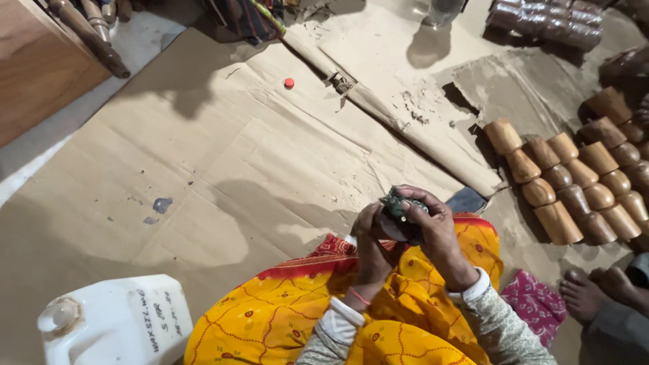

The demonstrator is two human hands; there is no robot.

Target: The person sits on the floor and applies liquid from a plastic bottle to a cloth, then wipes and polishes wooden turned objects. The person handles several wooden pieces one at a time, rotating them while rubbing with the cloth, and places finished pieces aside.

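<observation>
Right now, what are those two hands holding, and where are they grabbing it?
Both hands hold a dark greenish crumpled cloth over the lap. The right hand wraps over its top and side, and the left hand cups it from below. Whether anything is inside cannot be told.

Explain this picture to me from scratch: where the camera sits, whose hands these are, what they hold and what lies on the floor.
There is no machine here. One camera, worn on a person's head, looks down at that person's own two hands over a lap covered in yellow and red cloth. The left hand and the right hand together grip a small dark object wrapped in a greenish rag; what it is exactly cannot be told. The floor is covered with flattened cardboard. To the right lie rows of turned wooden pieces. A white plastic jug stands at lower left, and a small red cap lies further off. The bare feet at the right edge belong to someone else.
</observation>
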